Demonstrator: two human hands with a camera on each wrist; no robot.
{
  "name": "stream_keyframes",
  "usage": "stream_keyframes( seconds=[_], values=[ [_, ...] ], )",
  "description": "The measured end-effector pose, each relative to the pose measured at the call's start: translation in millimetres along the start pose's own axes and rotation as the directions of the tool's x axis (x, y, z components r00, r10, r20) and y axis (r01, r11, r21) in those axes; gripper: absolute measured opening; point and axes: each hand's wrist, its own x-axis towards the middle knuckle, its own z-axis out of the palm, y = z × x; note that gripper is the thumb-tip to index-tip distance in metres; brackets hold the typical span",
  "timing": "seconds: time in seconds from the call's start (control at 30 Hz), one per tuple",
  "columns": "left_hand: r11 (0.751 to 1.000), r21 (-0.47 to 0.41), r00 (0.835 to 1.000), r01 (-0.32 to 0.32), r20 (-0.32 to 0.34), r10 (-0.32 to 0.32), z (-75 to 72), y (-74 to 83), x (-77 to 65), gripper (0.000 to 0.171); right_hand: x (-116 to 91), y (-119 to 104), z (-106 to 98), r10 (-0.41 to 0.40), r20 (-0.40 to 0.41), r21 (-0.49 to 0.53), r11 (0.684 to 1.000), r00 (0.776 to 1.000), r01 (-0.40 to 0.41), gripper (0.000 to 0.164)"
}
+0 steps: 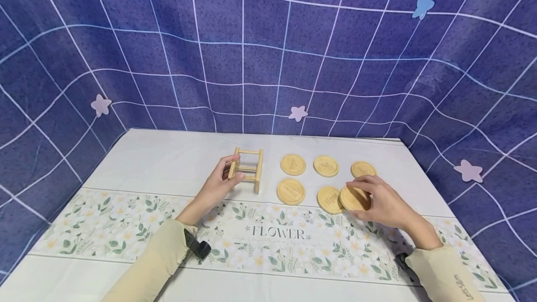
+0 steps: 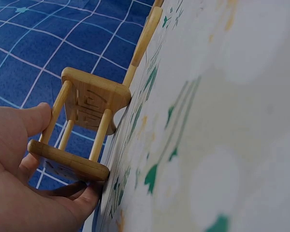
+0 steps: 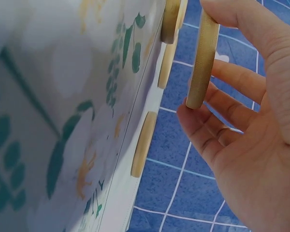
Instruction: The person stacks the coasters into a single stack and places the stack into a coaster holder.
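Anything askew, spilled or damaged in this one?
Nothing stands out. The pale wooden railed rack in the left hand looks intact where visible; five round wooden coasters lie flat on the white floral tablecloth; the right hand holds a sixth coaster raised.

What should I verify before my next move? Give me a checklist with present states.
1. Left hand gripping rack: ok.
2. Right hand pinching a coaster: ok.
3. That coaster clear of the table: ok, gap visible in the right wrist view.
4. Rack free of coasters: ok.
5. Held coaster at the rack: not ok, well to its right.
6. Rack feet flat on the table: cannot tell.
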Motion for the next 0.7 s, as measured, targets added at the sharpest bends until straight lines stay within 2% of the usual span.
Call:
stream_keyframes(
  seconds=[0.2,0.47,0.7],
  values=[
    [1.000,-0.008,1.000,-0.005,0.007,0.005,-0.2,-1.3,-0.3,0.066,3.3,-1.7,1.2,-0.032,-0.008,0.016,0.999,0.999,0.032,0.070],
    [1.000,-0.005,1.000,0.001,-0.002,-0.001,-0.3,0.7,-0.4,0.067,7.6,-3.6,4.5,-0.023,0.018,0.022,1.000,1.000,0.022,0.070],
    [1.000,-0.002,1.000,0.016,-0.005,-0.016,0.9,1.8,-0.4,0.067,11.6,-8.0,3.2,-0.046,0.029,0.018,0.999,0.999,0.045,0.070]
  ],
)
